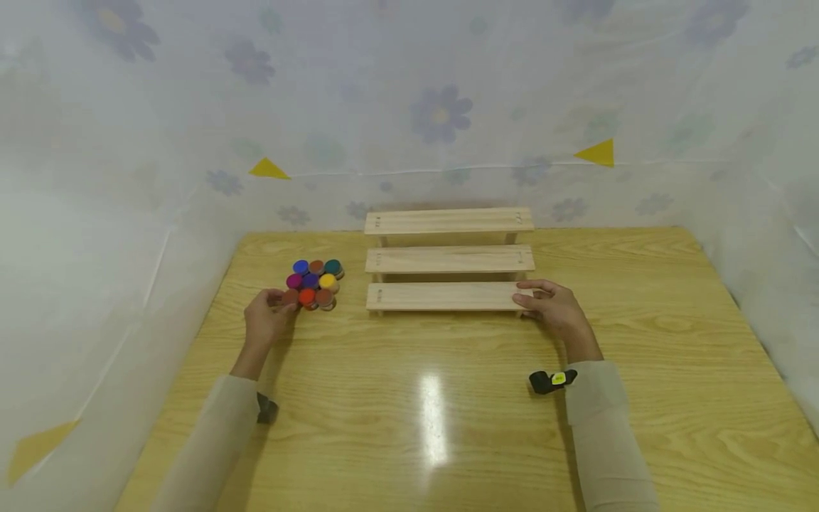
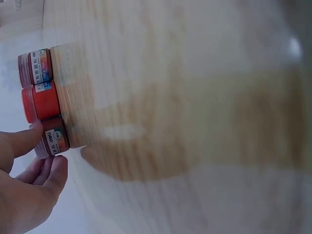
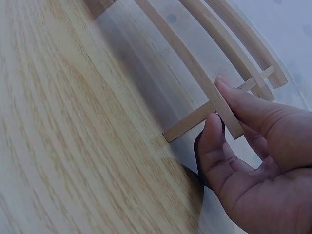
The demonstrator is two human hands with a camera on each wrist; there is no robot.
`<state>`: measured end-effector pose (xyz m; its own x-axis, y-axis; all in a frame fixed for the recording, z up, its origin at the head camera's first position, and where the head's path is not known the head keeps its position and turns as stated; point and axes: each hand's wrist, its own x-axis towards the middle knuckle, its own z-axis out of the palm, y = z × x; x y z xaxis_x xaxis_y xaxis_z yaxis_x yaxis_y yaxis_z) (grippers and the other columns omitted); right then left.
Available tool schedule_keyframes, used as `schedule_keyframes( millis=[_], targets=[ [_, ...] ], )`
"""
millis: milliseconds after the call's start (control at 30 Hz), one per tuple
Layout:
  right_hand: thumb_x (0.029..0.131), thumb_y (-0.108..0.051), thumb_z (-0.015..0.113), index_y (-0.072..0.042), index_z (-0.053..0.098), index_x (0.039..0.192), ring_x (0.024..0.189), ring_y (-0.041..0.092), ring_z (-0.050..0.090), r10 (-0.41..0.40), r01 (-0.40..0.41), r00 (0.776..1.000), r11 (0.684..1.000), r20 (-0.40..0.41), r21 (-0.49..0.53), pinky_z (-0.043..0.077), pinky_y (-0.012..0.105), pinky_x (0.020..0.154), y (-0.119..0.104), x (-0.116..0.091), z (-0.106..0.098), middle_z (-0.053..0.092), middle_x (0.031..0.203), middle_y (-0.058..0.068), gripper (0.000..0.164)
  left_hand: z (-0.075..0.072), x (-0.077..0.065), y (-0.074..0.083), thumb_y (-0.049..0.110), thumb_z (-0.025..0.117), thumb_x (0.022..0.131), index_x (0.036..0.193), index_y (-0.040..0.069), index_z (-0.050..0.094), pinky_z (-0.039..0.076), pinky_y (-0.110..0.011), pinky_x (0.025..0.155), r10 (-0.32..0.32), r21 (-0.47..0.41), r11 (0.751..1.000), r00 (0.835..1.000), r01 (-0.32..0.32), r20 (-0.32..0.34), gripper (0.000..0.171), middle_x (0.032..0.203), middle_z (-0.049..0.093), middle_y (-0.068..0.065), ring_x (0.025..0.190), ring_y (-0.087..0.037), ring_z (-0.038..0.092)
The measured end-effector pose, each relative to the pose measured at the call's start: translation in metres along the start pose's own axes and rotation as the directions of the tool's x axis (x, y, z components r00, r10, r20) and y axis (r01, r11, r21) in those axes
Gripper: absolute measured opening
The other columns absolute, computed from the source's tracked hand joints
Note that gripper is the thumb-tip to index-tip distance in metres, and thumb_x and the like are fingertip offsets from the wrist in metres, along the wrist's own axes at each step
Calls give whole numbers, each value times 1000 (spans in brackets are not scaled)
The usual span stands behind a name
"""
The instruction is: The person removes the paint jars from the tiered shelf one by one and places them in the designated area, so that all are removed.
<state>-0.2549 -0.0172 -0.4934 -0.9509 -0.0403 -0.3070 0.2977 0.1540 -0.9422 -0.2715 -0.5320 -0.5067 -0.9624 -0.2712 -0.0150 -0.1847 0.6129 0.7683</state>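
Observation:
A cluster of small paint jars with lids in several colours stands on the left of the table. My left hand pinches the brown paint jar at its near left corner, thumb on one side and fingers on the other. The red jar beside it touches it. To the right is a three-step wooden rack. My right hand grips the right end of its lowest board, with the thumb above and a finger beneath. The rack's legs rest on the table.
The wood-grain table carries a bright light reflection near its middle. A flowered white sheet rises behind the rack and at both sides, with yellow triangles on it. Dark wrist cameras sit at both sleeves.

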Motion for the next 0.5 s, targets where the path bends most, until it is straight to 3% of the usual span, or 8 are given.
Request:
schedule_keyframes(
  millis=[167, 300, 400, 433, 500],
  targets=[
    [83, -28, 73, -6, 55, 130, 79, 10, 64, -5, 5, 1000, 1000, -2, 0, 59, 26, 75, 1, 4, 2, 62, 89, -11, 55, -3, 1, -1, 9, 66, 89, 123, -9, 49, 54, -44, 94, -3, 5, 1000, 1000, 3, 22, 42, 121, 57, -29, 111, -40, 58],
    [83, -32, 73, -6, 56, 129, 88, 19, 65, -26, 25, 1000, 995, -11, -102, 59, 31, 79, 1, 5, 2, 64, 95, 0, 56, -6, -2, 6, 19, 67, 89, 129, -9, 45, 48, -48, 100, 12, 28, 1000, 999, -13, 30, 53, 129, 51, -29, 118, -41, 51],
    [85, -38, 70, -5, 55, 130, 111, 31, 56, -75, 71, 997, 965, -6, -251, 53, 41, 92, -1, 1, -1, 57, 122, 14, 58, -2, -9, 26, 21, 66, 90, 129, -10, 46, 45, -52, 102, 121, 29, 992, 992, -120, -22, 54, 129, 49, -29, 121, -41, 47],
    [86, -38, 69, -4, 53, 131, 118, 35, 52, -92, 87, 996, 955, -4, -284, 51, 45, 95, -3, -1, -2, 52, 130, 18, 58, 2, -11, 36, 20, 66, 89, 128, -10, 47, 46, -52, 100, 183, 34, 983, 982, -181, -48, 52, 127, 51, -29, 118, -42, 48],
    [88, -40, 65, -3, 49, 135, 126, 41, 42, -127, 110, 992, 928, -23, -355, 47, 53, 97, -6, -8, -5, 40, 141, 23, 62, 12, -18, 55, 17, 68, 88, 122, -10, 51, 49, -51, 94, 318, 48, 948, 944, -314, -94, 47, 120, 54, -28, 112, -42, 52]
  ],
)
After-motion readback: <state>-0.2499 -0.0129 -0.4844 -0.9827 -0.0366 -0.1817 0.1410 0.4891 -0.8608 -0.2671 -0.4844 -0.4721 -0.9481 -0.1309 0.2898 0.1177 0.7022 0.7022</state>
